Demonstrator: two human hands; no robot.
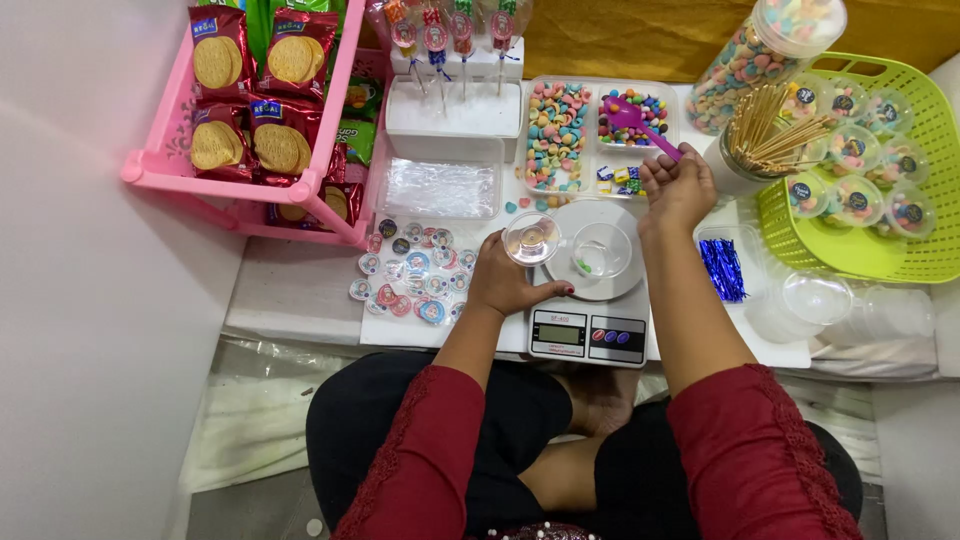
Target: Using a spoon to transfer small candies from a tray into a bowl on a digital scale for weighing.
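My left hand (505, 280) holds a small clear round lid (531, 238) at the left edge of the white kitchen scale (588, 312). A clear cup (602, 248) with a few candy pieces sits on the scale's round plate. My right hand (676, 190) grips the handle of a purple scoop (634, 118), whose bowl lies in the tray compartment of mixed coloured candies (632, 118). Beside it, a larger compartment holds pastel ring candies (556, 135).
A pink rack (245, 195) of red biscuit packs stands at left. Round stickers (415, 275) lie by my left hand. A green basket (935, 190) of filled cups, wooden sticks (775, 125), a candy jar (750, 60), blue twist ties (720, 268) and empty clear cups (850, 305) sit right.
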